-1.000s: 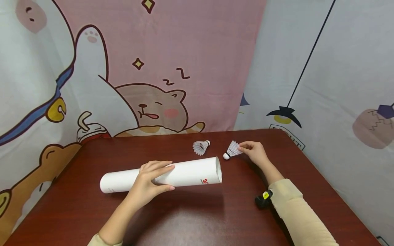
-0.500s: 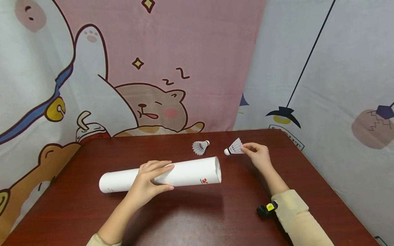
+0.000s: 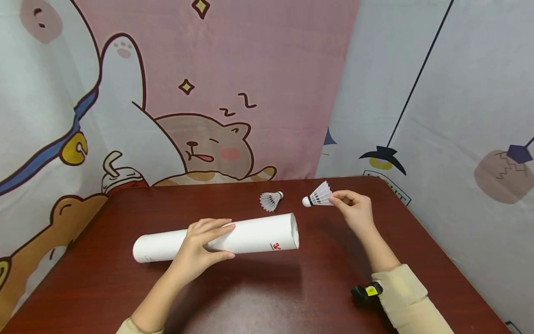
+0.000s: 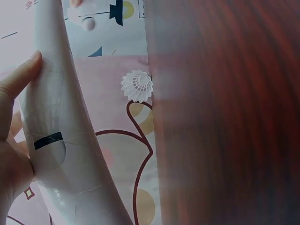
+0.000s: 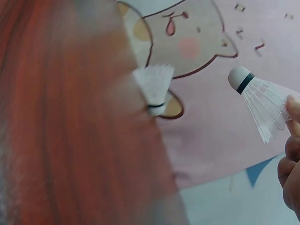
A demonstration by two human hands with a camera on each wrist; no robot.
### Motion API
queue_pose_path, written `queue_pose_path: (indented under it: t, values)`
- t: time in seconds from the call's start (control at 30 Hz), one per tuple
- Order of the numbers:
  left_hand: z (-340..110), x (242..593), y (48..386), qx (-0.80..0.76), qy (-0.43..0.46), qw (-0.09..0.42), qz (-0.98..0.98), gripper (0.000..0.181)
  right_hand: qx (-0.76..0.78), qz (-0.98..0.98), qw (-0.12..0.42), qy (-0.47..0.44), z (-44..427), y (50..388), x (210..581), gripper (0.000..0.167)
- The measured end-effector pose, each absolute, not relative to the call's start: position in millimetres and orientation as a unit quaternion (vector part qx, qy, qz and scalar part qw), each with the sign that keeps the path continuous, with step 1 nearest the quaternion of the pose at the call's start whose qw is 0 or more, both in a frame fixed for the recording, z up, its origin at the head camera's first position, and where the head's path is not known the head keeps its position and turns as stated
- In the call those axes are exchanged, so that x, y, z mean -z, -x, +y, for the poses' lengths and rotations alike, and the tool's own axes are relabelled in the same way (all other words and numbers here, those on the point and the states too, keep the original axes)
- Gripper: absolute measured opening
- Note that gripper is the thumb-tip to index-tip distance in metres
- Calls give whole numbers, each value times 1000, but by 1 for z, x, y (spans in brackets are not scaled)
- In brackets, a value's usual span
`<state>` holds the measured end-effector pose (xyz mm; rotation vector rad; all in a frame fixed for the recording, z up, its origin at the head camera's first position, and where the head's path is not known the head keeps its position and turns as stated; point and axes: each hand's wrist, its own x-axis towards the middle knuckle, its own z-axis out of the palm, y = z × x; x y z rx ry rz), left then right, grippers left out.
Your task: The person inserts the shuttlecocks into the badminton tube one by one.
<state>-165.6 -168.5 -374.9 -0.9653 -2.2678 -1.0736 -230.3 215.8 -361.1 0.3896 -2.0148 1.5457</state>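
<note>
A long white tube (image 3: 258, 234) lies across my left hand (image 3: 204, 246), which grips it around the middle with the thumb below and the fingers over the top. Its open end points right and is raised above the table. My right hand (image 3: 356, 211) pinches a white shuttlecock (image 3: 320, 195) by the feather skirt, its round cork pointing left toward the tube's mouth. In the right wrist view the held shuttlecock (image 5: 262, 101) shows a dark band below the cork. Another shuttlecock (image 3: 270, 201) lies on its side on the table behind the tube.
The dark red-brown table (image 3: 258, 297) ends at a cartoon-printed curtain (image 3: 275, 93) behind and at the right. A black wrist camera (image 3: 363, 293) hangs at the right sleeve (image 3: 404, 292).
My right hand has lifted the shuttlecock off the table and drawn slightly right and nearer, turning the cork more level. The left hand and tube have hardly moved.
</note>
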Motion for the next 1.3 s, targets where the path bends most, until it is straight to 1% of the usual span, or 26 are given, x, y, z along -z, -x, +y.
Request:
queue_pose_path:
  t: [0.27,0.67,0.73,0.87,0.93,1.0,1.13,1.3]
  values:
    - [-169,375,166,388,348,227,-823,62,-601,-703,308,-223,216,219,343,9]
    - [-170,375,166,395,341,228,-822,62,-613,-664,293,-312,215,201,334,16]
    - [-170,375,166,395,339,228,-823,62,-612,-658,290,-330,213,198,333,20]
    - [-170,374,166,396,338,229,-822,62,-623,-633,272,-370,207,196,333,35]
    - [-170,375,166,398,337,230,-822,62,-628,-621,261,-389,203,195,334,39]
    - [-170,375,166,400,337,231,-821,62,-624,-623,254,-397,199,194,335,36]
    - [-170,374,166,403,336,232,-819,63,-609,-641,237,-402,192,191,338,25]
    - [-171,373,166,406,336,233,-817,63,-608,-651,206,-406,184,190,344,16]
